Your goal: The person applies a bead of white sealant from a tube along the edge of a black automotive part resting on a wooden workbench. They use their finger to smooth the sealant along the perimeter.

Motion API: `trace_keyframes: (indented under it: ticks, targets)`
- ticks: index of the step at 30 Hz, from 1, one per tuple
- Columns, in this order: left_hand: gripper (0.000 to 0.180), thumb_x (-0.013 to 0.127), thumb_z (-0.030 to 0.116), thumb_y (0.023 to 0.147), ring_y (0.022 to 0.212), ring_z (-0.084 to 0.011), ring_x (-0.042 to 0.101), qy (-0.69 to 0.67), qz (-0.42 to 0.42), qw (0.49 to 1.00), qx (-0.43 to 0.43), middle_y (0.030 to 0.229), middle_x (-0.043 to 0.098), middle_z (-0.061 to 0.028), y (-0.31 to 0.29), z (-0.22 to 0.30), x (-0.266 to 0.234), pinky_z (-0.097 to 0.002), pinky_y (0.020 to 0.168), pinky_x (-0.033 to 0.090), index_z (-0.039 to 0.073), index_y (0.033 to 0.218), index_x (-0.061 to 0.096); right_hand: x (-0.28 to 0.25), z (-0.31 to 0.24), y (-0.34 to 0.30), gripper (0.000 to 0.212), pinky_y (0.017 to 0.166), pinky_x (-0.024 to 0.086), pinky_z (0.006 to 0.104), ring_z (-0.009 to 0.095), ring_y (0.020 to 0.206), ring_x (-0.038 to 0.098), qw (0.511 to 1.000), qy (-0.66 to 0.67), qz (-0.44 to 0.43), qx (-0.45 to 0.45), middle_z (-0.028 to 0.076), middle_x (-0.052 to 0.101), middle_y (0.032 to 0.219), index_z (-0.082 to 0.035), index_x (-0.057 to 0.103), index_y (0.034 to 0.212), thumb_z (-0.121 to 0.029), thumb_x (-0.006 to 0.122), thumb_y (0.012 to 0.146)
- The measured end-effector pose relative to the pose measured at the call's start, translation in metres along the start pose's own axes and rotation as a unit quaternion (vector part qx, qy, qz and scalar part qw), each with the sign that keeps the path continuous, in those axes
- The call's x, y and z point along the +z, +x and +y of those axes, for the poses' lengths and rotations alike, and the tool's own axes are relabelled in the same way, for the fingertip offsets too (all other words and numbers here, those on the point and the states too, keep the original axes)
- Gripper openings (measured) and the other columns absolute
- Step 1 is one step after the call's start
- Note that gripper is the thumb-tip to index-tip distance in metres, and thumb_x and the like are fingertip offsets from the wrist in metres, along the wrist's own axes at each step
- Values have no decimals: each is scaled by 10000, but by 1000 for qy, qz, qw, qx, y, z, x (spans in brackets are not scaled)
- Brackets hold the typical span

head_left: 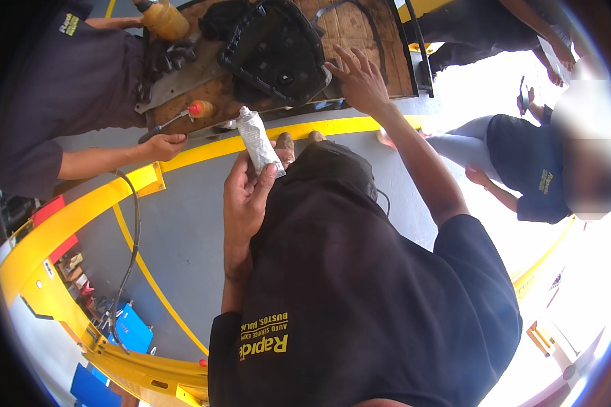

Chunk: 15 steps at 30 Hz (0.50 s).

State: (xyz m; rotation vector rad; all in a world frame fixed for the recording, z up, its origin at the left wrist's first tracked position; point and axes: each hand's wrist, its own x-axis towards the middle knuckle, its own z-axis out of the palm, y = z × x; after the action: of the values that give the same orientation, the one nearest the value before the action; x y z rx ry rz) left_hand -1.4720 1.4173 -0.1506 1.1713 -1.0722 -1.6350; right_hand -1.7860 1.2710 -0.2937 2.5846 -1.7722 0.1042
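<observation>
A crumpled silver squeeze tube (256, 139) stands nearly upright in my left hand (246, 193), its narrow neck pointing away from me. My thumb presses near its lower end. Beyond it, on a worn wooden board, lies a black pan-shaped car part (275, 57) with a raised rim, probably an oil pan. My right hand (362, 83) reaches over the board's near edge with its fingers spread, nothing held. One fingertip is close to the right rim of the pan; whether it touches I cannot tell.
A co-worker's hand (163, 146) is at the board's left, by a thin tool with an orange-red end (200, 108). An amber bottle (163, 19) stands behind. Yellow lift beams (204, 150) cross in front of me; a black hose (137, 224) hangs left. Other people are at right.
</observation>
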Motion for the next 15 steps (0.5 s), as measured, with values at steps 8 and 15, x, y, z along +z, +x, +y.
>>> trace_keyframes:
  ticks: [8,15]
  targets:
    - [410,595,167,1077,1149,-181,662,-10,-1,1000,-8,1274,705,-187,3,-1,-8,-319,1070,482,-48,1413,502,0,-6,-13,650,1232,296,549,340,1566,260,1000,10,-17,18,40,283,1715,-304,605,1490,-100,659,874]
    - [433,598,164,1074,1136,-177,661,-13,-24,1000,-3,1285,699,-192,12,2,-7,-323,1067,479,-52,1434,491,-2,-15,-35,639,1237,298,536,340,1559,269,999,-5,-39,28,37,274,1713,-304,610,1482,-75,632,886]
